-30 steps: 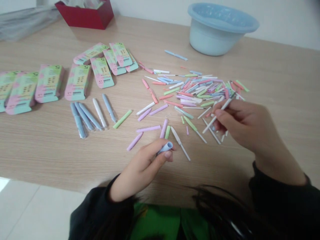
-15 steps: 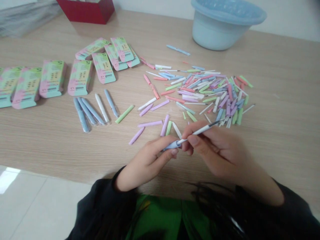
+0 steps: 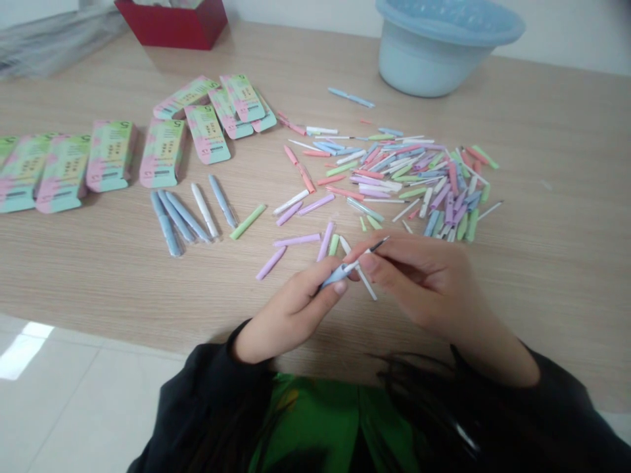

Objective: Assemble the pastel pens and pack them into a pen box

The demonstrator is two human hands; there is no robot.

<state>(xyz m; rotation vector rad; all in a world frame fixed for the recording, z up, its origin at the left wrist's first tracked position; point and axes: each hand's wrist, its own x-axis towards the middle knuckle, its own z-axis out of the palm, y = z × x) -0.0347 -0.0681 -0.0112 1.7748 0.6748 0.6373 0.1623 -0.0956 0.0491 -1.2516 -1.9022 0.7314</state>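
Observation:
My left hand (image 3: 298,302) is closed around a light blue pen barrel (image 3: 334,276), its open end toward the right. My right hand (image 3: 419,279) pinches a white pen refill (image 3: 367,254) near its dark, pointed tip. The refill's other end sits inside the barrel's mouth, so most of its length is hidden. Just beyond the fingers lie a white pen piece with a thin white stem (image 3: 367,284), a green barrel (image 3: 334,245) and a purple barrel (image 3: 325,240).
A heap of colourful pen parts (image 3: 419,171) spreads across the table's middle right. To the left lie several wrapped blue and white pens (image 3: 183,217) below pastel boxes (image 3: 112,154). A blue basin (image 3: 434,59) and a red box (image 3: 175,26) stand at the back.
My right hand came in from the heap on the right with the refill. The refill has gone into the blue barrel and slid deeper. My left hand kept its hold.

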